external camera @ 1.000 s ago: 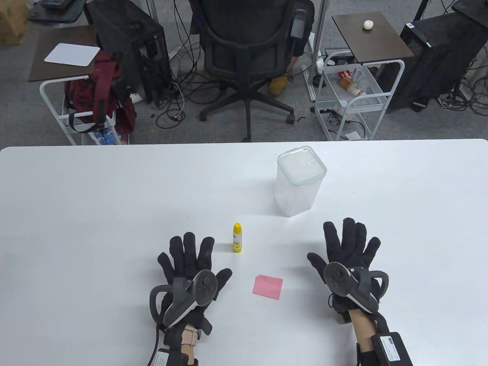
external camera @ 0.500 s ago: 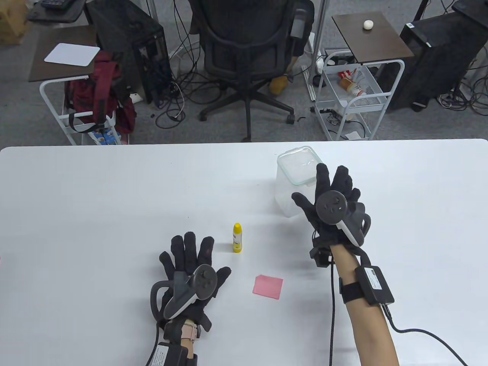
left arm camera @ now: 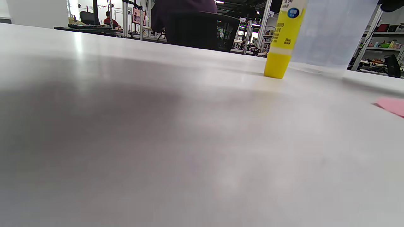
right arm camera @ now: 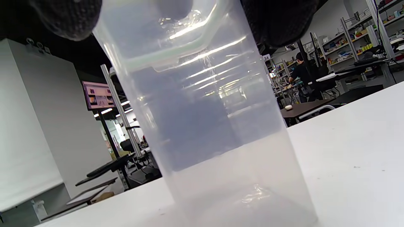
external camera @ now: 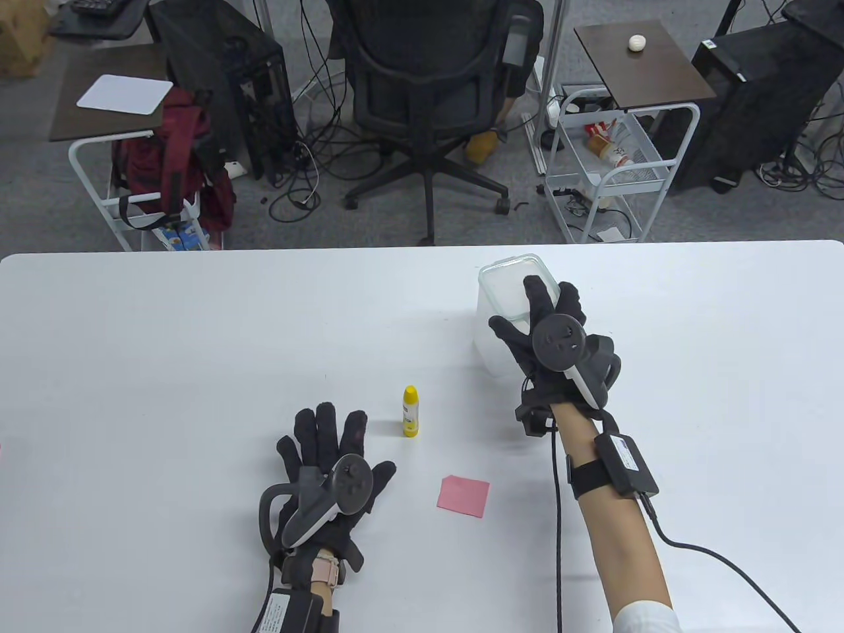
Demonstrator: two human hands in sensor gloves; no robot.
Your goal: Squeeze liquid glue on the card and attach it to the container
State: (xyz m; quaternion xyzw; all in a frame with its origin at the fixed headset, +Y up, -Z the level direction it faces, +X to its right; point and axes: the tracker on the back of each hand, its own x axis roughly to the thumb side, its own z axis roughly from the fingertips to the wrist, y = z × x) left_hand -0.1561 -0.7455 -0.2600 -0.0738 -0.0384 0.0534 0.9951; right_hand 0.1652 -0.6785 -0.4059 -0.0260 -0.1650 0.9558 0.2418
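Note:
A clear plastic container (external camera: 499, 285) with a lid stands upright on the white table (external camera: 165, 343). My right hand (external camera: 537, 316) is over its top and grips it, thumb on the near left side, fingers across the lid. In the right wrist view the container (right arm camera: 205, 126) fills the frame, with the fingers (right arm camera: 277, 22) at its top. A yellow glue bottle (external camera: 410, 410) stands upright left of it and shows in the left wrist view (left arm camera: 281, 47). A pink card (external camera: 463, 496) lies flat near the front. My left hand (external camera: 336, 455) rests flat and empty beside the bottle.
Beyond the table's far edge stand an office chair (external camera: 422, 86), white carts (external camera: 610, 165) and computer towers. A cable (external camera: 719, 567) trails from my right forearm across the table at the front right.
My right hand left the table at the front right, moved forward and settled over the container's top. The left hand, glue bottle and card have stayed put.

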